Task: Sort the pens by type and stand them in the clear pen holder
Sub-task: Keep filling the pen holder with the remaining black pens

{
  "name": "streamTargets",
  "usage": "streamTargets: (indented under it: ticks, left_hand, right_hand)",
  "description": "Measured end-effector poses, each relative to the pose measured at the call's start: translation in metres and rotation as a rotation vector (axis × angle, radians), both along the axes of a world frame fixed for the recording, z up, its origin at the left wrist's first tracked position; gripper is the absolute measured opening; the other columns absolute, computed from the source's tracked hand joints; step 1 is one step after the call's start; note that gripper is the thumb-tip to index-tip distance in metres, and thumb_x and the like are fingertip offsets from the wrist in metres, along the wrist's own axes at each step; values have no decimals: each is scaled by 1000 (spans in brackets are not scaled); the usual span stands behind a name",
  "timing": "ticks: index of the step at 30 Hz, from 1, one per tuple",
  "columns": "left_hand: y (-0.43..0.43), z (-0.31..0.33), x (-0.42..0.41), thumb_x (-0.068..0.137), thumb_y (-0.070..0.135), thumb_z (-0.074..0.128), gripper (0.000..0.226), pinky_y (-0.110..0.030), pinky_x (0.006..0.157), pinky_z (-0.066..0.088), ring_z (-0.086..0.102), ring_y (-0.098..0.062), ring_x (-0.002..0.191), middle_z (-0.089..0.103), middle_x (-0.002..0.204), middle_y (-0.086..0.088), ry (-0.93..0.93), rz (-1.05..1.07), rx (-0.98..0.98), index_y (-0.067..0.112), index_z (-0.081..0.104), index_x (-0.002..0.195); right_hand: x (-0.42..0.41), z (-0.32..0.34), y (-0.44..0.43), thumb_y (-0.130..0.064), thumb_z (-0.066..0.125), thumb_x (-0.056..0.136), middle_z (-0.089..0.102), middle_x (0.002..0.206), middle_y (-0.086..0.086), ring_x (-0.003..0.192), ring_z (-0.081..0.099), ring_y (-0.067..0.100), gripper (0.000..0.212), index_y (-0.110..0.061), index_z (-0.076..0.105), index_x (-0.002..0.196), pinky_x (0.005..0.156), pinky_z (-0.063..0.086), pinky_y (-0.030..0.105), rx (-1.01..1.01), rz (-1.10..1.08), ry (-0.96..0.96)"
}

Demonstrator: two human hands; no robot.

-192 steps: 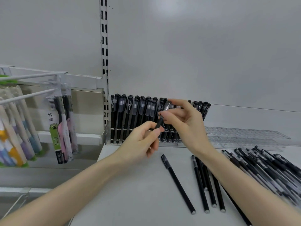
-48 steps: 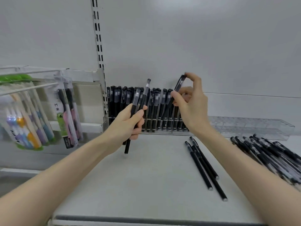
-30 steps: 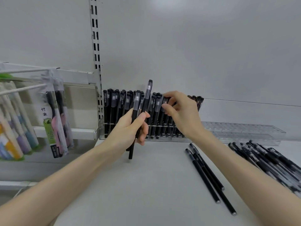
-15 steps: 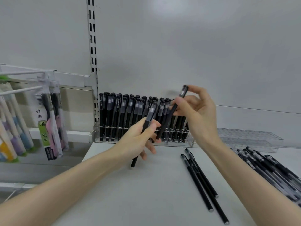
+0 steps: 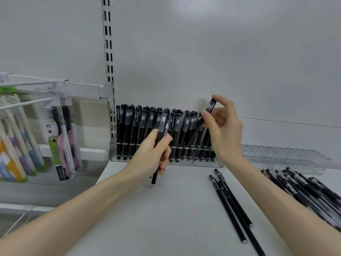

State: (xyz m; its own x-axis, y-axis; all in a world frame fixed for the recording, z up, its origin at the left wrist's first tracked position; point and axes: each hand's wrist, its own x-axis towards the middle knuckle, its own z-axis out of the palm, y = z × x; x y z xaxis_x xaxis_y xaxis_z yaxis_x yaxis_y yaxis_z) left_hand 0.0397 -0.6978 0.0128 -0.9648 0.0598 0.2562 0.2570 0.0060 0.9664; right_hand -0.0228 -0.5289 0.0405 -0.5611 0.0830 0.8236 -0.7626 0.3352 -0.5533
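Lower ends of the black pens (image 5: 140, 126) standing in the clear pen holder (image 5: 295, 158) blur behind its acrylic wall; the pile of loose pens (image 5: 313, 193) on the matte grey worktop (image 5: 175, 218) is cut off at the right. The left hand (image 5: 152, 156) is wrapped round a clear-capped pen (image 5: 162, 123), fingers hiding its barrel, in front of the holder. The right hand (image 5: 224, 132) pinches a second pen (image 5: 211, 107) below its cap, tilted, lower end lost among the standing row.
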Motion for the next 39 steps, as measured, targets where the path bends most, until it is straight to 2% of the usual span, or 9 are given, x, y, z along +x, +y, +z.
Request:
streamTargets:
  ticks: [5, 10, 16, 19, 23, 26, 31, 35, 39]
  left_hand:
    - [-2, -4, -1, 99, 32, 41, 19, -21, 42, 20, 23, -12, 45, 38, 59, 2, 19, -8, -29, 22, 55, 107]
    - [0, -4, -2, 100, 30, 40, 21, -22, 42, 20, 25, -10, 45, 40, 58, 3, 8, -29, -27, 20, 57, 105]
    - [1, -5, 1, 100, 33, 39, 22, -22, 43, 21, 23, -11, 44, 35, 56, 2, 5, -65, -47, 22, 56, 108]
    - [2, -4, 2, 100, 31, 38, 25, -22, 43, 19, 23, -10, 44, 35, 56, 1, -7, -88, -41, 14, 55, 107]
    - [7, -3, 3, 101, 26, 38, 27, -24, 44, 23, 26, -12, 46, 39, 58, 0, 8, -159, -27, 6, 56, 102]
    - [12, -4, 5, 100, 24, 38, 27, -23, 43, 29, 30, -13, 45, 41, 56, 0, 10, -215, -25, 4, 56, 101]
    - [14, -5, 9, 100, 25, 38, 27, -25, 48, 40, 42, -14, 48, 50, 59, -1, 8, -253, -61, 6, 58, 99]
    - [13, -5, 6, 99, 27, 39, 29, -30, 66, 54, 59, -10, 70, 63, 79, -3, 26, -99, -123, 8, 61, 102]
    - [6, -5, 5, 99, 29, 39, 23, -24, 39, 34, 41, -11, 47, 49, 64, -2, 50, 46, -127, 13, 56, 98]
  right_hand:
    - [-4, -8, -3, -14, 65, 89, 58, 82, -13, 77, 61, 17, 25, -24, 62, 112, 71, 51, 26, 189, -28, -40]
    - [-5, 3, -1, -12, 65, 88, 66, 78, 1, 75, 65, 22, 23, -16, 66, 111, 77, 54, 42, 230, -45, -115]
    - [0, 2, -2, -17, 63, 90, 64, 81, 0, 75, 59, 18, 24, -16, 67, 114, 77, 50, 39, 387, -123, -119]
    - [12, 0, -2, -21, 62, 91, 63, 82, -3, 73, 56, 8, 21, -18, 66, 112, 74, 47, 25, 236, -120, -118]
    - [34, -2, -3, -19, 67, 87, 73, 89, -3, 86, 69, 9, 18, -19, 66, 105, 80, 53, 22, 87, 312, -377]
    - [42, -3, -4, -8, 70, 83, 74, 83, -6, 83, 70, 7, 22, -17, 65, 103, 76, 52, 18, 74, 396, -397]
    - [47, 2, -3, -4, 69, 83, 72, 75, 1, 72, 69, 12, 17, -14, 64, 96, 75, 57, 27, -5, 407, -362]
    - [43, 14, 3, 1, 64, 86, 69, 71, 1, 67, 67, 13, 18, -10, 60, 98, 66, 57, 27, -154, 337, -278]
    - [32, 20, 15, -8, 63, 89, 64, 80, -1, 76, 66, 23, 25, -28, 55, 102, 70, 56, 36, -100, 68, -103]
